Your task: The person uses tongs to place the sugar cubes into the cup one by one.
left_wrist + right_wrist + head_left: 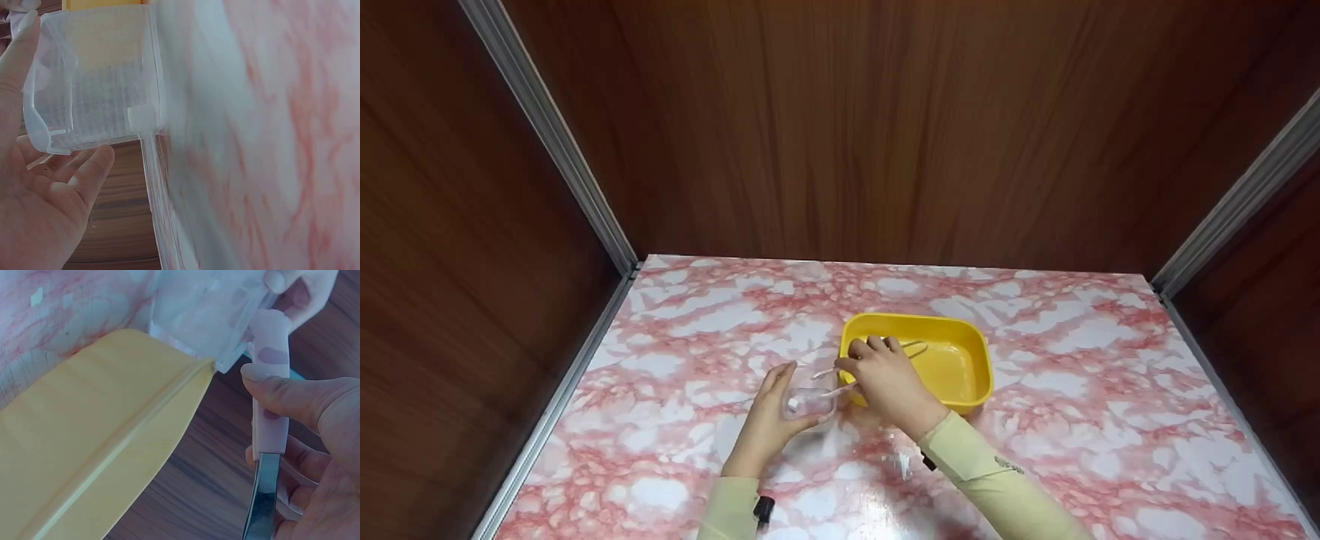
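"What stands farthest left in the work?"

"The left hand (767, 421). Its thumb and fingers grip a clear plastic container (813, 403) from opposite sides, low at the pink-and-white marbled tabletop (660, 457)."

"Is there anything in the container?"

"A small white piece (793, 406), lying low in its left part as the head view shows it."

"And moving right?"

"A pair of tongs (273, 432), pale pink with darker spots at one end and bare metal at the other. The two pink ends are spread apart and point toward the container; whether they touch it, one cannot tell."

"Who has them?"

"The right hand (886, 384), pinching the pink part between thumb and bent fingers."

"Last?"

"A yellow basin (984, 360), just right of the container, partly under the right hand and the tongs' metal bend."
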`<state>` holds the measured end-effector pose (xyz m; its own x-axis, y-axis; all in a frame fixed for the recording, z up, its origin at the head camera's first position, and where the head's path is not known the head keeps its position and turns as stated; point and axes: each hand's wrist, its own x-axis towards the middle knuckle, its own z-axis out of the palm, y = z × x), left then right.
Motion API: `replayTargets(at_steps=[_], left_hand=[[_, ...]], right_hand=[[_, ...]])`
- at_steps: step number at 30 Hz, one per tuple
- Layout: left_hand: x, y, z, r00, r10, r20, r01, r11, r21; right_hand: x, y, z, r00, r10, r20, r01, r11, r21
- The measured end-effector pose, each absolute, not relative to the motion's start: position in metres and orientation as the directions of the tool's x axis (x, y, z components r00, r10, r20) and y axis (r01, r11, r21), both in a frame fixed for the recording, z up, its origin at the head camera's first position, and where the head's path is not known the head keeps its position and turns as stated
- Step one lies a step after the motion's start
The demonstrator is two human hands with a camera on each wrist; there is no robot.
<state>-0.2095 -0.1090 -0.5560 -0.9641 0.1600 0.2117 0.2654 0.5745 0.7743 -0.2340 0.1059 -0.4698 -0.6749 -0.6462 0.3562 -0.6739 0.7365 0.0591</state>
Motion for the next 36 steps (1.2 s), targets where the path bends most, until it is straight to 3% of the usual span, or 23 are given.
replayTargets(at_steps=[6, 15, 36], left_hand=[[-0.209, -0.109, -0.555, -0.968, 0.149, 0.2, 0.249, 0.56, 0.79], [-0.208, -0.109, -0.555, -0.968, 0.151, 0.201, 0.252, 0.562, 0.788], [-0.208, -0.108, -0.554, -0.97, 0.135, 0.2, 0.241, 0.561, 0.792]], right_hand=[[-0.239, 0.116, -0.463, -0.722, -0.607, 0.333, -0.64, 0.768, 0.014], [-0.25, 0.131, -0.459, -0.728, -0.574, 0.375, -0.617, 0.787, 0.008], [-0.268, 0.162, -0.461, -0.81, -0.493, 0.317, -0.519, 0.855, 0.0]])
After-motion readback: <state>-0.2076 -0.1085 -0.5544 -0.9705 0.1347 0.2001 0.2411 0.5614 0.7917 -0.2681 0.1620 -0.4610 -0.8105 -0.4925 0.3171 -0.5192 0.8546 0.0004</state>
